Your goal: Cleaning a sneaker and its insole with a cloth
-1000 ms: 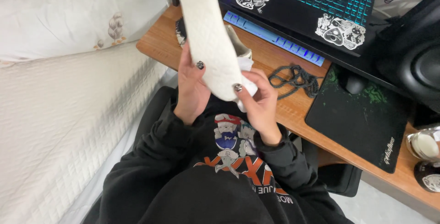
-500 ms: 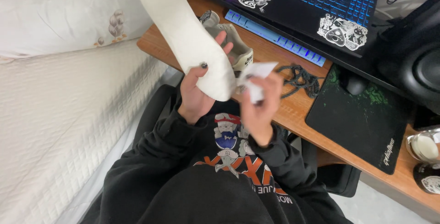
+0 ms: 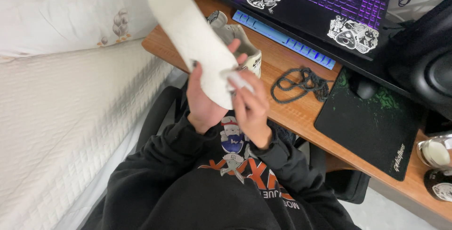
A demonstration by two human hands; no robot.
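My left hand (image 3: 205, 104) grips the heel end of a long white shoe insole (image 3: 190, 34), which points up and to the left in the head view. My right hand (image 3: 253, 110) pinches a small white wipe or cloth (image 3: 239, 80) against the insole's lower edge. Just behind the insole, a beige shoe (image 3: 235, 41) stands on the wooden desk (image 3: 292, 112), partly hidden by it. A bundle of dark shoelaces (image 3: 301, 83) lies on the desk to the right of my hands.
A laptop with a purple-lit keyboard (image 3: 329, 4) and a blue keyboard strip sit at the back of the desk. A black mouse pad (image 3: 372, 126) with a mouse, a black speaker (image 3: 428, 65) and jars at the right edge. A bed with a white cover (image 3: 61, 117) is on the left.
The insole has tilted further left and its tip risen. My right hand has moved the white wipe from beside the insole onto its lower edge.
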